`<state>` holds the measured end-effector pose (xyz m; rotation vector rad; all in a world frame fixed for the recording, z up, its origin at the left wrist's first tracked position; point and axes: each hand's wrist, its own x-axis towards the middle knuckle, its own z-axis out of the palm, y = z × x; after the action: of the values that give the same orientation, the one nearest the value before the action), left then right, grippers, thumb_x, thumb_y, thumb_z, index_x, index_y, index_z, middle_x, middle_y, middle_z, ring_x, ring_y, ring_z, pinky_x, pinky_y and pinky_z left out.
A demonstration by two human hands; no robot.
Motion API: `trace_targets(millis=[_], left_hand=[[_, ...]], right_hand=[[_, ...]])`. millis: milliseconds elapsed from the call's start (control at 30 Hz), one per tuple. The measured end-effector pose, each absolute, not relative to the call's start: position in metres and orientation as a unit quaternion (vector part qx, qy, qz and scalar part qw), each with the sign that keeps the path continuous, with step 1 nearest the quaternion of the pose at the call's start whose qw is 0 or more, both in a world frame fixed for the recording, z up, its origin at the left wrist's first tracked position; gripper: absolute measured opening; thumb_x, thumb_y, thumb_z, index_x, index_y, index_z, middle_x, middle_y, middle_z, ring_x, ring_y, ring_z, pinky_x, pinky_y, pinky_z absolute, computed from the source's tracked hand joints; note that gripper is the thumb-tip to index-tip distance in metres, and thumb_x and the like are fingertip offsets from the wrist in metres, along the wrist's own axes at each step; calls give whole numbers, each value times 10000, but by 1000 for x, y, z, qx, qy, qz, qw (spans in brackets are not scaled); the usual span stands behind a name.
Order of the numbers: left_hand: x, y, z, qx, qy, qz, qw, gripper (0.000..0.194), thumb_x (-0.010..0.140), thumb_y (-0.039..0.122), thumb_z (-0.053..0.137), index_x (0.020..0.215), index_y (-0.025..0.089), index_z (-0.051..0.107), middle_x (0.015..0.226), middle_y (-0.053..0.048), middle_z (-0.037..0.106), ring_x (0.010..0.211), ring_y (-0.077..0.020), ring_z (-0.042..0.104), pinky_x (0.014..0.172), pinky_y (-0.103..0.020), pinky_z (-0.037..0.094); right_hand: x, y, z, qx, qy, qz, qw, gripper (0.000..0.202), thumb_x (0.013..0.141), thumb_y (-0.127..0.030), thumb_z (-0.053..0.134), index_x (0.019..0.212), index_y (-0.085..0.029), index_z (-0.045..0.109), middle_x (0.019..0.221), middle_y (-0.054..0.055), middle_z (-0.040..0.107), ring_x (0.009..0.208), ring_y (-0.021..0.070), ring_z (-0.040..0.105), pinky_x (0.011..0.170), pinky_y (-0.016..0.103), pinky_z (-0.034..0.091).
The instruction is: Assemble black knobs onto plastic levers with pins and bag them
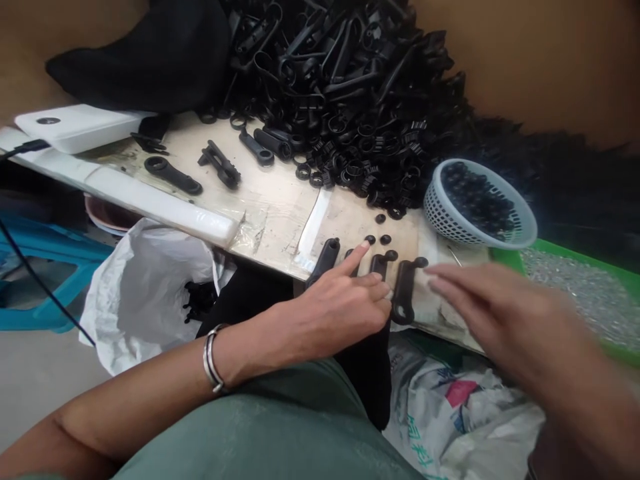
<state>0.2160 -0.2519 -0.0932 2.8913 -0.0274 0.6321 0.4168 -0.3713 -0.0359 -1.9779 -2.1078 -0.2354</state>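
At the far left a white plastic bag hangs open below the table edge, with a few black parts showing dark in its mouth; how full it is cannot be told. On the table's left part lie three long black handle pieces, apart from one another and untouched. Behind them a big heap of black plastic parts rises, so by the look of it most of the stock is not yet handled.

Near the front edge a short row of handle pieces lies side by side, with small black round caps loose just beyond them. The left hand rests on this row, its grip loose: the forefinger stretched out to touch one cap, the other fingers lying flat on the pieces, nothing clasped. The right hand hovers just beside the row, blurred, fingers flat and spread; it seems to hold nothing, though I cannot tell surely.

Further right a small white mesh basket holds many black caps, about half full. A green tray beyond it carries a bed of tiny grey metal bits
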Motion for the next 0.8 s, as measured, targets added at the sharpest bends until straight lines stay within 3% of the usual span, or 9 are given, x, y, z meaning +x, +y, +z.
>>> trace_targets(millis=[33,167,233,533,800], left_hand=[[216,-252,-94,973,-10,214,89,182,931,31,566,1031,107,698,1193,-101,719,1085,-235,699,1261,-619,250],[217,-251,-92,974,-10,206,95,154,956,76,585,1050,108,703,1202,-104,728,1105,-240,707,1256,-602,280],[216,-250,-90,974,-7,201,102,136,970,109,593,1050,109,703,1214,-101,727,1118,-238,706,1263,-595,271],[217,-251,-92,971,0,205,121,131,978,130,600,1071,104,688,1226,-105,725,1116,-239,709,1260,-596,264],[213,-252,-89,975,-2,204,89,167,982,82,538,1058,101,686,1218,-110,717,1134,-237,688,1253,-578,300]], right_hand=[[413,-382,-41,-672,-728,-59,125,347,1044,-480,467,1129,-220,680,994,42,713,799,182,659,695,309,492],[392,-409,-67,-705,-693,-34,147,470,1020,-504,512,1372,-193,547,1182,72,673,956,196,675,779,305,525],[383,-411,-78,-718,-679,-43,149,470,1026,-470,511,1417,-209,520,1178,78,653,970,198,663,768,302,518],[391,-414,-83,-730,-664,-1,161,350,1036,-378,515,1369,-280,562,1118,46,631,929,158,654,713,259,502],[404,-430,-81,-715,-684,-25,142,406,1038,-436,486,1413,-294,556,1120,39,636,917,147,661,640,237,511]])
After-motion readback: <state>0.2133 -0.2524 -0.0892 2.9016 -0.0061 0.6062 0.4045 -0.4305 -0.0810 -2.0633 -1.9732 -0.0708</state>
